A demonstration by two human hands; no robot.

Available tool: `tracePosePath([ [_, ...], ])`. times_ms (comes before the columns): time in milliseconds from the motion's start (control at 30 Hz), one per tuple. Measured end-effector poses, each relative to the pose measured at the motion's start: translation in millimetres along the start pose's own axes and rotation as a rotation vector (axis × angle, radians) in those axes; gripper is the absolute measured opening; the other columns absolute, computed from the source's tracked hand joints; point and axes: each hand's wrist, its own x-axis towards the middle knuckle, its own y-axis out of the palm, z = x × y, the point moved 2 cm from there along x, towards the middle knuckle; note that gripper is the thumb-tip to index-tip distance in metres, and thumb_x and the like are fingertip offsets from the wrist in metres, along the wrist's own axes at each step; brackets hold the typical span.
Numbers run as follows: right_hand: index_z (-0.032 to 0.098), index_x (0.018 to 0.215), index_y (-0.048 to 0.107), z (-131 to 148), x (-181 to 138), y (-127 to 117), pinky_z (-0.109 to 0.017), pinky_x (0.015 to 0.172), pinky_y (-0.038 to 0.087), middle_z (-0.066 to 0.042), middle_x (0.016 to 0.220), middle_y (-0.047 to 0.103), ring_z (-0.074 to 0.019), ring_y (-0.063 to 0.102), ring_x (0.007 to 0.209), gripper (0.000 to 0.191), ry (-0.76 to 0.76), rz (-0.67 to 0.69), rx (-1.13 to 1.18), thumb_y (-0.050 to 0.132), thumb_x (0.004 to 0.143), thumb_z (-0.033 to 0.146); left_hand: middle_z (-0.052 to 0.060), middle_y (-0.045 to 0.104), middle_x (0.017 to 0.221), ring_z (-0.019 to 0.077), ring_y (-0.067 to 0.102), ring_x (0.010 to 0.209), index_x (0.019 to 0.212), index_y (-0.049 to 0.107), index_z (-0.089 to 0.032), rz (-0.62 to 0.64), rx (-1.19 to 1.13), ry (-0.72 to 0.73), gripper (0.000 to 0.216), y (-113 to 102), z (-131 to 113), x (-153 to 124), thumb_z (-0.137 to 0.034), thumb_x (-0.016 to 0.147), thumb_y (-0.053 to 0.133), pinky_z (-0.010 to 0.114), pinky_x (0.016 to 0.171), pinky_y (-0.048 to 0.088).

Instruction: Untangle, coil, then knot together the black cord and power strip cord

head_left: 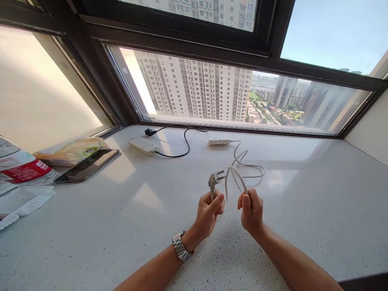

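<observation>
My left hand point(209, 212) is closed around the white cord just below its three-pin plug point(214, 178), which points up with its prongs to the right. A little to the right, my right hand point(252, 210) grips a looped stretch of the same white cord point(235, 169). Between the hands the cord arches upward. From there it lies in loose curves on the counter and runs back to a white power strip point(218, 142) near the window.
A second, off-white power strip point(143, 146) with a black cord point(188, 141) and black plug point(149, 132) lies at the back left. Further left are a dark phone point(87, 165), a yellowish food packet point(72, 151), a red-labelled bottle point(26, 165) and a clear plastic tray point(27, 201). Windows border the counter.
</observation>
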Motion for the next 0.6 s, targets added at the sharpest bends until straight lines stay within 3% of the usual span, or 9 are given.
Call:
tracePosePath([
  [133,0.022,0.068,0.037,11.1,-5.2,8.2,-0.024,0.045,0.029,0.004,0.052,0.041,-0.01,0.036,0.043,0.038,-0.193,0.166,-0.227,0.025,0.098,0.043,-0.008,0.028,0.052,0.0056,0.023,0.048,0.068,0.05,-0.016,0.055,0.087,0.033,0.047,8.3,11.5,-7.9,-0.056,0.063,0.074,0.02,0.045,0.021],
  [233,0.021,0.076,0.043,16.6,-1.0,7.9,-0.027,0.049,0.035,0.001,0.059,0.047,-0.013,0.043,0.049,0.043,-0.284,0.214,-0.261,0.019,0.097,0.05,-0.007,0.029,0.056,0.0064,0.025,0.051,0.073,0.054,-0.015,0.003,0.144,0.079,0.044,9.8,7.9,-10.0,-0.055,0.066,0.072,0.02,0.047,0.023],
  [333,0.016,0.112,0.048,19.2,-0.8,8.1,-0.036,0.07,0.048,-0.013,0.099,0.059,-0.0218,0.058,0.085,0.056,-0.344,0.244,-0.28,0.017,0.094,0.06,-0.007,0.03,0.059,0.0073,0.028,0.053,0.08,0.057,-0.017,-0.074,0.235,0.119,0.039,7.7,2.0,-8.7,-0.048,0.066,0.075,0.021,0.049,0.026],
  [433,0.021,0.144,0.024,17.3,-4.5,9.7,-0.048,0.095,0.042,-0.017,0.142,0.032,-0.0295,0.039,0.128,0.068,-0.314,0.261,-0.308,0.018,0.092,0.064,-0.007,0.028,0.057,0.0076,0.026,0.052,0.078,0.059,-0.017,-0.067,0.349,0.184,0.03,6.0,-1.3,-6.1,-0.042,0.069,0.074,0.021,0.048,0.024],
  [500,0.027,0.149,0.014,14.6,-6.4,10.8,-0.051,0.102,0.036,-0.013,0.151,0.02,-0.0299,0.028,0.136,0.069,-0.287,0.316,-0.265,0.015,0.092,0.065,-0.006,0.031,0.056,0.008,0.027,0.052,0.067,0.058,-0.016,-0.011,0.415,0.234,0.029,6.5,-2.4,-4.9,-0.042,0.074,0.069,0.022,0.049,0.025],
  [600,0.031,0.151,0.012,9.2,-4.6,8.8,-0.052,0.105,0.033,-0.009,0.154,0.016,-0.0292,0.024,0.139,0.067,-0.27,0.383,-0.191,0.012,0.092,0.064,-0.002,0.039,0.057,0.0103,0.033,0.055,0.058,0.055,-0.016,0.081,0.452,0.257,0.037,8.7,-6.2,-4.1,-0.046,0.079,0.063,0.025,0.052,0.03],
])
